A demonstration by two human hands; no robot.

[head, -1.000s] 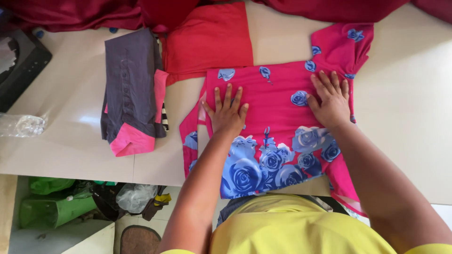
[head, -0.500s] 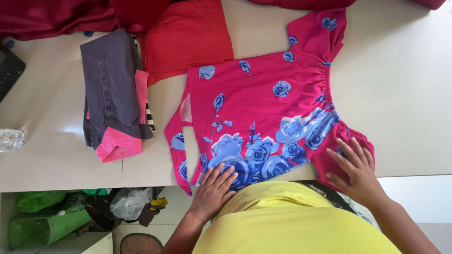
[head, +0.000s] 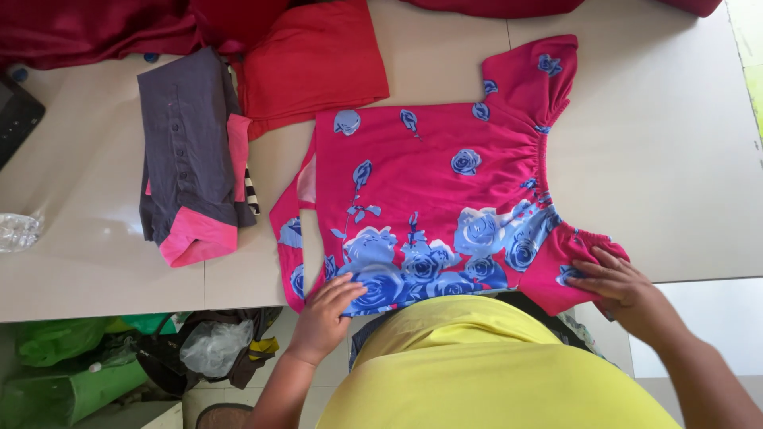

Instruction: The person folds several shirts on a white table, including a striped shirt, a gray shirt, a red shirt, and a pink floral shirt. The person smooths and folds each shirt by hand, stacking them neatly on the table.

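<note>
Head view, places given relative to the pink floral top. Far to its left, at the surface's left edge, lies a crumpled clear plastic wrapper. Below and to the left of the top, under the surface edge, sits a green bag, and closer in a dark bag with a clear plastic bag stuffed in its mouth. No labels or signs can be made out on any of them.

The pink floral top lies spread flat on the pale surface, its near edge at the surface's front edge, right before the person in the yellow shirt. It is bright pink with scattered small blue roses across the upper part and a dense band of large blue and white roses along the near edge. Its short sleeves are gathered with elastic; one points away at upper right, the other lies at lower right.

The left hand rests flat with fingers spread on the near-left hem, grasping nothing. The right hand lies on the lower right sleeve, fingers on the cloth; whether it pinches the fabric I cannot tell.

Left of the top lies a folded grey garment with pink cuffs; beyond it, a folded red cloth and dark red fabric.
</note>
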